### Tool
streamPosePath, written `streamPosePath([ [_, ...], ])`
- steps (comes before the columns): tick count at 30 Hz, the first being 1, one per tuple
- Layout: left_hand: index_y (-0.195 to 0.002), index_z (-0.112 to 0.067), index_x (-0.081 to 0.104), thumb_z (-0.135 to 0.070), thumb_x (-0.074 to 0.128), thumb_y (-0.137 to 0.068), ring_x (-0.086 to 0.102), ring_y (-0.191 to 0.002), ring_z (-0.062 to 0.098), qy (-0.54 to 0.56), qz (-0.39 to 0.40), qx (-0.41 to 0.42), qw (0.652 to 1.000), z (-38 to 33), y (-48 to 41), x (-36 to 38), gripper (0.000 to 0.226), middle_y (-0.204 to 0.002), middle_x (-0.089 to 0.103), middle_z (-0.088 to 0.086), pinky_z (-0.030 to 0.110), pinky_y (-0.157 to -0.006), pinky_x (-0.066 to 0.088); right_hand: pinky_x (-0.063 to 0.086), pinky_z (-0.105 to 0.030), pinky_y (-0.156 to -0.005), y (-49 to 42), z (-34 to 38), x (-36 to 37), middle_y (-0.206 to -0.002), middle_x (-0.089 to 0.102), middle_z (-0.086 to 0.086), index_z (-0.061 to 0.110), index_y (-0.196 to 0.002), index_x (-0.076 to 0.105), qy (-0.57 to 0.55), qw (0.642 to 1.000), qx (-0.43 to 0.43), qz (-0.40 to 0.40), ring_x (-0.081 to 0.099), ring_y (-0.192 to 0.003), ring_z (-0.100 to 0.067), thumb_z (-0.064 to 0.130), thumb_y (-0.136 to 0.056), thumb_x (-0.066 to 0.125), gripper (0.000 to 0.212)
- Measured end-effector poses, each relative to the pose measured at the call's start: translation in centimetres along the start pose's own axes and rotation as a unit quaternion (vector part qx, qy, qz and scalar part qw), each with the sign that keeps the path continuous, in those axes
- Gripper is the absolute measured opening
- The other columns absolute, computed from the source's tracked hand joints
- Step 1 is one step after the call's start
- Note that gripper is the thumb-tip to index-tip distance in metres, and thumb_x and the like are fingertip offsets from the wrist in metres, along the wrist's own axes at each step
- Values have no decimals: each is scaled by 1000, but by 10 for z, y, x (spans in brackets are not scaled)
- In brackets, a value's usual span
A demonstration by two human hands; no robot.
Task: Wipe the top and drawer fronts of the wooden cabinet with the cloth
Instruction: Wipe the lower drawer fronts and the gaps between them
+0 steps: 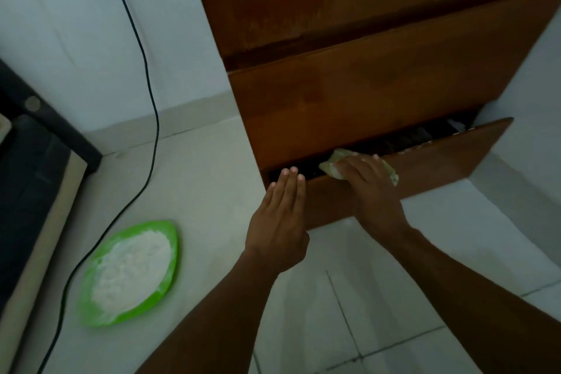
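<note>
Pale-green cloth [358,165] pinned under right hand [372,188] on open bottom drawer's [440,161] top edge; left hand [280,215] flat, empty, fingertips at drawer's left end.

The scene is dim, with a cool, greenish cast over the pale tiled floor [379,297] and white wall [76,24]. Soft, even light leaves only faint shadows; the open slot of the bottom drawer of the reddish-brown wooden cabinet [364,94] falls to near black. No glare shows. Wide-angle distortion bends the cabinet's edges and the thin black cable [151,106], most strongly toward the frame borders. Detail is soft and smeared throughout, with the dark furniture [30,167] at left losing all texture.
</note>
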State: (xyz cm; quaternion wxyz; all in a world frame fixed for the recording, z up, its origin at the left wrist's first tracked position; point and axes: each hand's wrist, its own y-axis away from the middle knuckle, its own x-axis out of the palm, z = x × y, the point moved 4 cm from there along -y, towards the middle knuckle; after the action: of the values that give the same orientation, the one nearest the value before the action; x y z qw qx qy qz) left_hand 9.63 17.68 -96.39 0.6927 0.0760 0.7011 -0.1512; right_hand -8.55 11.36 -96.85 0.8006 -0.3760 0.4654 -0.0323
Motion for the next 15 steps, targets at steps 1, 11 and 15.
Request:
streamPosePath([
  [1,-158,-2,-1,-34,44,-92,-8,-154,32,-3,10,10,1000,-6,-7,-1,87,-166,-6,18,48,-125,11,33,-56,-110,3,-19,-7,-127,59,-15,6,-126,60,-1,1000,16,-14,51,-123,-35,-7,-85,50,45],
  [11,-154,-4,-23,-42,48,-93,-26,-150,28,-64,50,91,993,-61,-73,-4,101,-162,-29,16,45,-126,2,28,-49,-118,16,-187,-77,-140,50,-24,-1,-134,54,39,978,195,-57,40,-136,-40,-2,-86,32,53],
  [15,-153,-1,-24,-46,49,-88,-27,-150,31,-94,61,103,988,-62,-77,-3,107,-161,-30,18,47,-125,1,26,-42,-117,25,-225,-101,-143,48,-21,4,-136,52,65,957,267,-93,40,-136,-39,-9,-82,44,57],
])
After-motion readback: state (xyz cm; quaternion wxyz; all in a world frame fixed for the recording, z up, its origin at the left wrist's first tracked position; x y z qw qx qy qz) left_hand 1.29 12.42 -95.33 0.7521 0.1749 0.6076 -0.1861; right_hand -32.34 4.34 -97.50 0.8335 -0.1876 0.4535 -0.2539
